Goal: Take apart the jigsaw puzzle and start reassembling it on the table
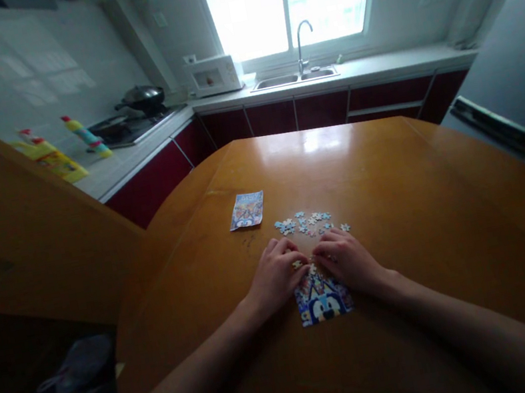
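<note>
A partly assembled jigsaw puzzle [324, 301] lies flat on the table, showing a blue cartoon dog's face. At its upper left edge, my left hand [278, 271] is closed, a small pale jigsaw piece [297, 264] between thumb and fingers. Opposite it, my right hand [349, 259] rests at the puzzle's upper right, its fingertips pinched together; what they hold is too small to make out. Just beyond both hands lie several loose jigsaw pieces [302, 223], mostly light blue and whitish.
A printed picture sheet [247, 210] of the cartoon lies left of the loose pieces on the wooden table [393, 187]. Past the table are a counter with a sink [295, 78], a microwave [215, 75], a wok [143, 98] on the stove and yellow bottles [53, 159].
</note>
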Demonstrator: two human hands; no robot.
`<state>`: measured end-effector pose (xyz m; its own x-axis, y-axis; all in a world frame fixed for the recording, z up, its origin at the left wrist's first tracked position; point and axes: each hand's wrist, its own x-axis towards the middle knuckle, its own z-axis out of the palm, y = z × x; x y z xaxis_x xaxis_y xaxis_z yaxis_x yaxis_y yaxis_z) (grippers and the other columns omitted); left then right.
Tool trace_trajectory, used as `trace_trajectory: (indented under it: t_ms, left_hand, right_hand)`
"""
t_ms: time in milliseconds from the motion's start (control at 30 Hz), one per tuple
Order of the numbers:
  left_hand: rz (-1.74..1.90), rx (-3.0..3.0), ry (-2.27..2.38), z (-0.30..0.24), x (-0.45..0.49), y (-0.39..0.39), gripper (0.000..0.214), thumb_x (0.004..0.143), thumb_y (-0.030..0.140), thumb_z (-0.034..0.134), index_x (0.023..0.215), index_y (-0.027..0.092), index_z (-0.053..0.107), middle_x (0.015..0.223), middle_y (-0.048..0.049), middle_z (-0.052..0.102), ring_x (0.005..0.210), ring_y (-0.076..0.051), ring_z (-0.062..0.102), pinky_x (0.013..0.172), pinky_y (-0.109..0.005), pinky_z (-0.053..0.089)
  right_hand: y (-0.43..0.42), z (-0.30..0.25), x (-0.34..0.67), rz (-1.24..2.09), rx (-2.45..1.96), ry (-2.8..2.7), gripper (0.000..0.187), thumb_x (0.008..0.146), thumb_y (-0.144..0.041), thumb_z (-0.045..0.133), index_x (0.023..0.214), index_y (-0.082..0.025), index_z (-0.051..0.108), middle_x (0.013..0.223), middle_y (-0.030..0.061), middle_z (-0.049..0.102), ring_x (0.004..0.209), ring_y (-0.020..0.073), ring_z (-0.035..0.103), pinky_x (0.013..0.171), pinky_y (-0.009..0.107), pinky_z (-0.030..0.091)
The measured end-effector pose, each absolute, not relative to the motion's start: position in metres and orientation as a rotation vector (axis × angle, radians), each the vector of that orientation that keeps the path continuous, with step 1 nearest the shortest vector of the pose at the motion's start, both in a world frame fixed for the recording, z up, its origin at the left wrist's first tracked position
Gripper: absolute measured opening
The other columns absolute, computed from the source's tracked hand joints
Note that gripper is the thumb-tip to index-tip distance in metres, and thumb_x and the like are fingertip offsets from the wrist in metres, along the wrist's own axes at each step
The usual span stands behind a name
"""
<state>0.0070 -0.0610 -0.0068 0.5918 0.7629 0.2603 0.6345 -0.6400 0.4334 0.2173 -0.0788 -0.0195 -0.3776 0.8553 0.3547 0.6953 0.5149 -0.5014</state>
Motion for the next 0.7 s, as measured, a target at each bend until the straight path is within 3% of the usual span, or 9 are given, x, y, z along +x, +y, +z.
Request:
trace_trajectory:
  t_ms: [233, 400, 533, 700]
  left_hand:
    - [0.609, 2.534, 1.047, -0.007, 0.005, -0.06, 0.004, 0.088, 0.024, 0.071, 0.089, 0.025, 0.075, 0.1, -0.0044, 0.061, 0.097, -0.022, 0.05, 0.086, -0.036, 0.046]
    - [0.712, 2.525, 1.063, -0.007, 0.007, -0.056, 0.002, 0.084, 0.019, 0.074, 0.083, 0.021, 0.072, 0.099, -0.0052, 0.062, 0.096, -0.022, 0.051, 0.084, -0.034, 0.046]
    - [0.692, 2.654, 1.055, -0.005, 0.003, -0.056, 0.01, 0.09, 0.022, 0.068, 0.084, 0.026, 0.075, 0.103, -0.0053, 0.063, 0.098, -0.023, 0.05, 0.085, -0.036, 0.045]
    - [0.496, 2.793, 0.979, 0.008, -0.003, -0.07, 0.017, 0.085, 0.019, 0.07, 0.099, 0.028, 0.075, 0.112, -0.0065, 0.063, 0.102, -0.026, 0.051, 0.088, -0.04, 0.045]
  right_hand:
    - [-0.078, -0.013, 0.223, 0.196, -1.363, -2.099, 0.019, 0.093, -0.016, 0.056, 0.095, -0.019, 0.074, 0.095, 0.0096, 0.065, 0.093, 0.0241, 0.053, 0.083, 0.039, 0.047]
    - [-0.098, -0.008, 0.238, 0.331, -1.304, -2.094, 0.016, 0.091, -0.014, 0.057, 0.094, -0.02, 0.072, 0.093, 0.008, 0.065, 0.092, 0.0226, 0.054, 0.082, 0.037, 0.048]
    - [-0.127, -0.006, 0.245, 0.379, -1.276, -2.197, 0.018, 0.092, -0.016, 0.055, 0.094, -0.022, 0.072, 0.099, 0.0079, 0.065, 0.094, 0.0228, 0.055, 0.082, 0.038, 0.048]
    - [-0.152, -0.011, 0.238, 0.323, -1.252, -2.324, 0.029, 0.094, -0.02, 0.054, 0.121, -0.025, 0.066, 0.122, 0.009, 0.064, 0.112, 0.0266, 0.053, 0.096, 0.044, 0.046]
